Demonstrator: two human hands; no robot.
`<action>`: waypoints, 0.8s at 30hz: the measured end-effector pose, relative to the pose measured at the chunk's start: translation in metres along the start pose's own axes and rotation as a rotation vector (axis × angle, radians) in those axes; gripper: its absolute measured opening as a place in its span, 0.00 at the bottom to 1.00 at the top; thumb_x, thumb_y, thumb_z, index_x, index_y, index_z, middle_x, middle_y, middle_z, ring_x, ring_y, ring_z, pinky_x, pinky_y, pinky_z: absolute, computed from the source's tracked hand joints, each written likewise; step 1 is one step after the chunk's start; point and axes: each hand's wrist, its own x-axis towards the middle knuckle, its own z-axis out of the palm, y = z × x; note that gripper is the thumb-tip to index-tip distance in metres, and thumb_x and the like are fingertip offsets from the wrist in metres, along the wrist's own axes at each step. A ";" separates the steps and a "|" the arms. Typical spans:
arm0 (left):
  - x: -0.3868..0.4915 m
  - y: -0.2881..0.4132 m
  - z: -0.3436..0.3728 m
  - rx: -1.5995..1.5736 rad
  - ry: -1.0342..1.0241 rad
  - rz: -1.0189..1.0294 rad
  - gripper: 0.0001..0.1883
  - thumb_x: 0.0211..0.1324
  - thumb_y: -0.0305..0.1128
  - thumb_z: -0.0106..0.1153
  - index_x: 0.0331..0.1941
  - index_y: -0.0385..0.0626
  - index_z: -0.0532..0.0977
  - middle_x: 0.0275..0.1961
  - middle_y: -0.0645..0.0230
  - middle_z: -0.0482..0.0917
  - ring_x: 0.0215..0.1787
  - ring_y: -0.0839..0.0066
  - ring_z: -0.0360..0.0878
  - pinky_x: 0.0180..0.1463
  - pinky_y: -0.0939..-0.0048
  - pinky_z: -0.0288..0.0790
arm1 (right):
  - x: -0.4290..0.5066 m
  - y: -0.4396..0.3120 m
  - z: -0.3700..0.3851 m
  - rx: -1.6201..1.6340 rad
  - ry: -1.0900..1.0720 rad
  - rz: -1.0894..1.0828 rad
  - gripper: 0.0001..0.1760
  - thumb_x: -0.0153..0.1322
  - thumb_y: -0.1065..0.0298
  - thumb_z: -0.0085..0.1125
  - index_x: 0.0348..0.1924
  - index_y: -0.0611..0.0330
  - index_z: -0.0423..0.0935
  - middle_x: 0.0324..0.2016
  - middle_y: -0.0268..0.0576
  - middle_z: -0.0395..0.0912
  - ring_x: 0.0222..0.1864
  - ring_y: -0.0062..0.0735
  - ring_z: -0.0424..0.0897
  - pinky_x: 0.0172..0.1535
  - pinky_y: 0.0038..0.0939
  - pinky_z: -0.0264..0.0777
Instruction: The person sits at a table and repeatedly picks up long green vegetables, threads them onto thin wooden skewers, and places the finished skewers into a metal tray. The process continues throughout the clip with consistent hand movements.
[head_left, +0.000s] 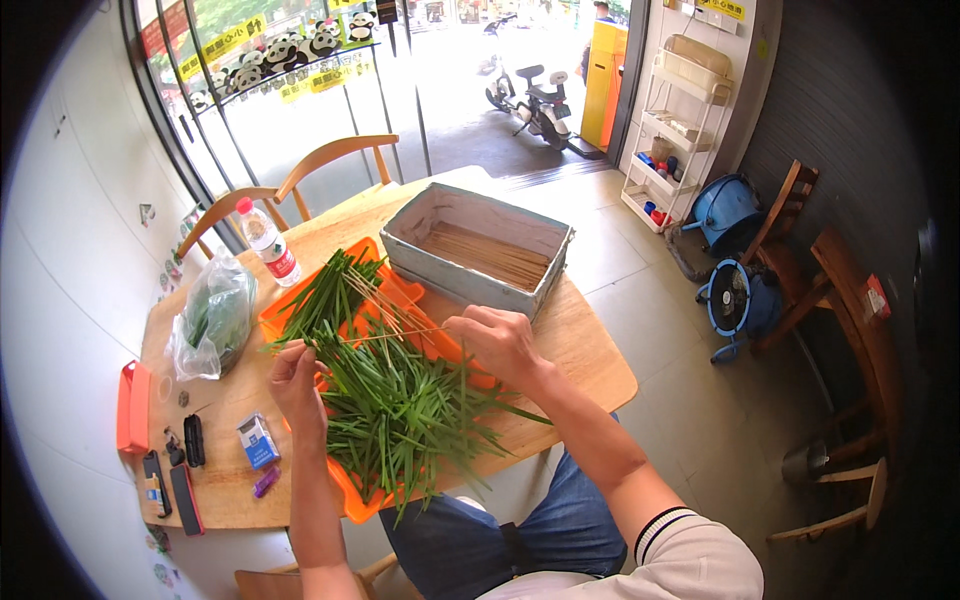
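My left hand pinches green leaves, which look like garlic chives, near the tip of a thin bamboo skewer. At the skewer's other end, my right hand grips it between thumb and fingers. Beneath both hands, a loose heap of cut chives spills over an orange plastic tray. A neater bunch of chives lies in the tray's far part. Several loose skewers rest across the tray beside that bunch. Beyond my right hand stands a worn rectangular box with many skewers inside.
Left on the wooden table are a water bottle, a plastic bag of greens, a cigarette pack, a purple lighter and a phone. Chairs, a shelf rack and a blue fan stand around.
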 end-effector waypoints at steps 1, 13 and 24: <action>0.000 0.001 0.001 -0.039 -0.012 0.006 0.04 0.71 0.24 0.69 0.46 0.40 0.85 0.47 0.69 0.86 0.42 0.83 0.82 0.42 0.76 0.78 | 0.000 0.000 0.000 -0.004 0.001 -0.001 0.16 0.63 0.81 0.67 0.42 0.53 0.86 0.28 0.36 0.81 0.28 0.40 0.85 0.28 0.38 0.78; 0.002 0.006 0.003 -0.019 -0.114 0.008 0.01 0.70 0.22 0.69 0.41 0.40 0.85 0.44 0.69 0.85 0.40 0.83 0.79 0.40 0.77 0.74 | -0.001 0.003 0.002 -0.015 0.004 -0.009 0.14 0.64 0.80 0.68 0.41 0.52 0.87 0.28 0.35 0.81 0.28 0.39 0.85 0.28 0.37 0.78; 0.001 0.007 0.008 0.059 -0.125 0.029 0.03 0.68 0.17 0.67 0.38 0.38 0.83 0.43 0.66 0.83 0.35 0.80 0.80 0.39 0.77 0.74 | 0.001 0.003 -0.001 0.022 0.002 0.001 0.13 0.63 0.81 0.68 0.40 0.56 0.88 0.26 0.39 0.79 0.26 0.40 0.82 0.29 0.37 0.76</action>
